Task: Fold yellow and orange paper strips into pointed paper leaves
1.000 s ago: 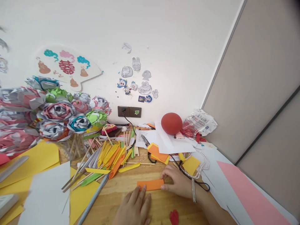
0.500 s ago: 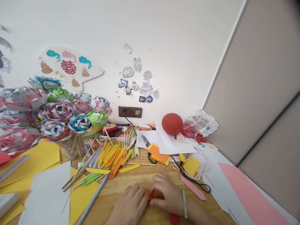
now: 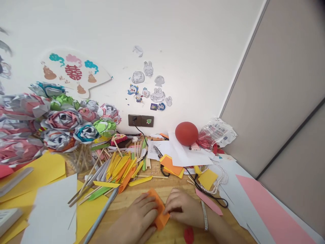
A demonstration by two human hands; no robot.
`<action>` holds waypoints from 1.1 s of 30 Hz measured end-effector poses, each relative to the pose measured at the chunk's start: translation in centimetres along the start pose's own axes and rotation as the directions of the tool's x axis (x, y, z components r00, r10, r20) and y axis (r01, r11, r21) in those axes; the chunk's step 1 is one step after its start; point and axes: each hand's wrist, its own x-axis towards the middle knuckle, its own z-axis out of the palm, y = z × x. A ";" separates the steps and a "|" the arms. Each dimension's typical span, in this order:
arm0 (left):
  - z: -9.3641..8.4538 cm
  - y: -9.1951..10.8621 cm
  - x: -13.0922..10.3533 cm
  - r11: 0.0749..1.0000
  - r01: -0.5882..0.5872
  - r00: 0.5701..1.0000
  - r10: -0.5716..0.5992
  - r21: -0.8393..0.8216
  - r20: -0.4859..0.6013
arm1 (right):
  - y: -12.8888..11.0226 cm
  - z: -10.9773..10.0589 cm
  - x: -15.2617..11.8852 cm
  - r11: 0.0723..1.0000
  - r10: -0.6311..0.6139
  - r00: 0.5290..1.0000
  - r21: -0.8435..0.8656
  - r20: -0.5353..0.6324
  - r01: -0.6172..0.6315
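Note:
A creased piece of orange paper lies at an angle on the wooden table between my hands. My left hand rests over its left side, fingers pressed together and holding it down. At the paper's right edge, my right hand pinches with thumb and fingertips; a bracelet circles that wrist. A small red piece sits below my right hand, near the bottom of the view. Just beyond my right wrist is a pink paper strip.
Folded paper strips and wooden sticks are heaped ahead. Paper flowers fill the left, above yellow sheets. A grey rod lies left of my hands. A red balloon, a utility knife and a black cord are farther back.
The orange paper now shows much more, turned to a slant. My left hand has shifted left and down, and my right hand slightly right, leaving a wider gap between them.

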 end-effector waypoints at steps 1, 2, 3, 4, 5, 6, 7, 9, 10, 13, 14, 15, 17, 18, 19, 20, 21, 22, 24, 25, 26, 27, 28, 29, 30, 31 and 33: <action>-0.4 0.1 0.0 1.000 0.009 0.999 -0.008 -0.023 0.050 | 0.0 0.0 0.0 1.000 0.017 1.000 -0.004 0.019 -0.017; -0.8 0.2 0.0 0.999 0.020 0.995 -0.016 -0.042 0.097 | 0.0 0.0 -0.1 1.000 0.029 0.999 -0.010 0.037 -0.029; -1.1 0.2 0.0 0.998 0.030 0.991 -0.022 -0.058 0.134 | -0.1 -0.1 -0.1 0.999 0.037 0.998 -0.017 0.049 -0.036; -1.4 0.2 0.1 0.996 0.042 0.986 -0.029 -0.073 0.163 | -0.2 -0.2 -0.2 0.999 0.042 0.998 -0.024 0.056 -0.041; -1.5 0.2 0.1 0.994 0.054 0.982 -0.036 -0.091 0.187 | -0.4 -0.3 -0.2 0.999 0.047 0.997 -0.029 0.061 -0.045; -1.7 0.2 0.2 0.991 0.069 0.978 -0.045 -0.112 0.202 | -0.5 -0.3 -0.2 0.998 0.051 0.996 -0.033 0.068 -0.049; -1.8 0.2 0.2 0.987 0.091 0.976 -0.061 -0.136 0.211 | -0.7 -0.3 -0.2 0.998 0.058 0.995 -0.036 0.077 -0.055; -1.9 0.2 0.3 0.972 0.143 0.971 -0.101 -0.188 0.217 | -0.8 -0.2 -0.1 0.996 0.072 0.993 -0.050 0.096 -0.068; -1.9 0.3 0.4 0.963 0.165 0.969 -0.118 -0.214 0.216 | -0.9 0.0 0.0 0.996 0.074 0.992 -0.059 0.106 -0.068; -2.4 0.5 0.9 0.938 0.184 0.966 -0.117 -0.294 0.232 | -0.8 0.4 0.2 0.995 0.073 0.989 -0.072 0.128 -0.064; -2.6 0.6 1.0 0.929 0.179 0.965 -0.102 -0.323 0.241 | -0.8 0.5 0.3 0.996 0.073 0.989 -0.065 0.130 -0.065; -2.9 0.7 1.2 0.919 0.175 0.964 -0.088 -0.352 0.249 | -0.7 0.6 0.4 0.996 0.073 0.989 -0.053 0.127 -0.066; -3.3 0.7 1.3 0.897 0.169 0.964 -0.064 -0.409 0.257 | -0.6 0.6 0.4 0.998 0.066 0.992 -0.020 0.110 -0.064; -3.3 0.6 1.4 0.886 0.168 0.964 -0.056 -0.432 0.259 | -0.6 0.6 0.4 0.998 0.060 0.993 -0.002 0.105 -0.060; -3.3 0.5 1.3 0.876 0.173 0.963 -0.056 -0.449 0.262 | -0.6 0.5 0.4 0.998 0.056 0.993 0.015 0.105 -0.058; -3.2 0.3 1.3 0.868 0.186 0.962 -0.066 -0.460 0.265 | -0.7 0.4 0.4 0.998 0.056 0.993 0.027 0.107 -0.060; -2.9 0.1 1.2 0.860 0.202 0.961 -0.081 -0.468 0.265 | -0.7 0.4 0.4 0.997 0.063 0.992 0.032 0.107 -0.067; -2.5 -0.1 1.1 0.852 0.219 0.960 -0.101 -0.476 0.260 | -0.7 0.3 0.5 0.996 0.076 0.992 0.031 0.105 -0.080; -1.5 -0.5 0.9 0.835 0.244 0.962 -0.145 -0.493 0.231 | -0.6 0.4 0.6 0.993 0.119 0.989 0.009 0.083 -0.120; -1.0 -0.7 0.9 0.831 0.251 0.964 -0.168 -0.496 0.205 | -0.6 0.5 0.6 0.990 0.140 0.988 -0.006 0.066 -0.140; -0.5 -0.8 0.8 0.831 0.263 0.963 -0.196 -0.490 0.185 | -0.5 0.6 0.7 0.988 0.156 0.987 -0.019 0.048 -0.155; -0.1 -0.9 0.8 0.832 0.280 0.960 -0.225 -0.479 0.169 | -0.4 0.8 0.8 0.985 0.169 0.985 -0.029 0.031 -0.168; 0.2 -0.9 0.8 0.834 0.301 0.953 -0.254 -0.463 0.163 | -0.4 1.0 0.8 0.983 0.179 0.984 -0.036 0.018 -0.178; 0.4 -0.9 0.8 0.834 0.323 0.946 -0.278 -0.448 0.165 | -0.4 1.1 0.9 0.981 0.188 0.982 -0.042 0.009 -0.188; 0.5 -0.9 0.8 0.832 0.340 0.940 -0.296 -0.438 0.168 | -0.3 1.3 0.9 0.979 0.198 0.980 -0.046 0.003 -0.198; 0.6 -0.8 0.8 0.829 0.353 0.936 -0.307 -0.434 0.173 | -0.4 1.4 0.9 0.976 0.211 0.978 -0.051 -0.004 -0.211; 0.7 -0.7 0.8 0.820 0.369 0.929 -0.325 -0.437 0.176 | -0.5 1.5 1.0 0.969 0.238 0.971 -0.058 -0.016 -0.239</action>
